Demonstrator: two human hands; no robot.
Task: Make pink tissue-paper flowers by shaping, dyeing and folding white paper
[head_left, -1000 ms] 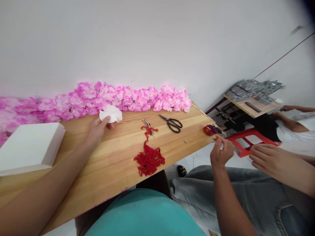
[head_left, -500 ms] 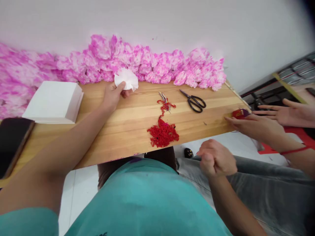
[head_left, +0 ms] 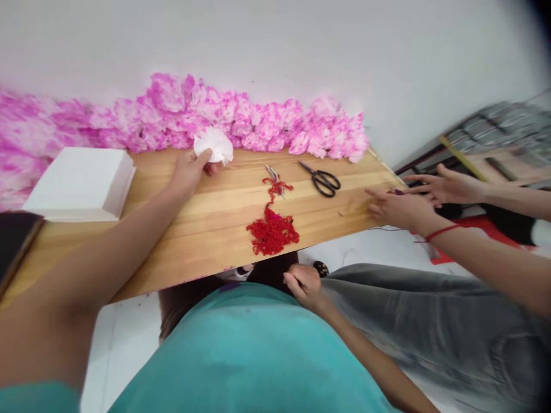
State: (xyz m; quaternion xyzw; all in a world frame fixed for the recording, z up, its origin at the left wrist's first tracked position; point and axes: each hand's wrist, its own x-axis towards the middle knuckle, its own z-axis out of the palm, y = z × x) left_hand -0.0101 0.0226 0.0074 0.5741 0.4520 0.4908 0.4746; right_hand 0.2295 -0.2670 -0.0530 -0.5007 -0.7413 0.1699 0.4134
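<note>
My left hand [head_left: 191,172] pinches a ruffled white paper [head_left: 214,144] between thumb and fingers, close to the pink flowers. Below the table's front edge, my right hand [head_left: 306,285] is closed in a fist in front of my body; whatever it may hold is hidden. Nearest to it on the table is a tangled heap of red yarn [head_left: 273,234]. A strand of it runs up to a small bunch of red and whitish strings [head_left: 276,184]. Black-handled scissors [head_left: 326,182] lie to the right of the strings.
Pink and white flowers [head_left: 258,123] line the table's back edge along the wall. A thick stack of white paper [head_left: 80,183] sits at the left, beside a dark flat object [head_left: 15,244]. At the right, another person's hands [head_left: 404,209] reach over the wooden table [head_left: 193,252].
My right hand has moved left and slightly down, nearer my body, still closed. The left hand keeps hold of the white paper. The other person's hands have come further left, and the view has shifted slightly.
</note>
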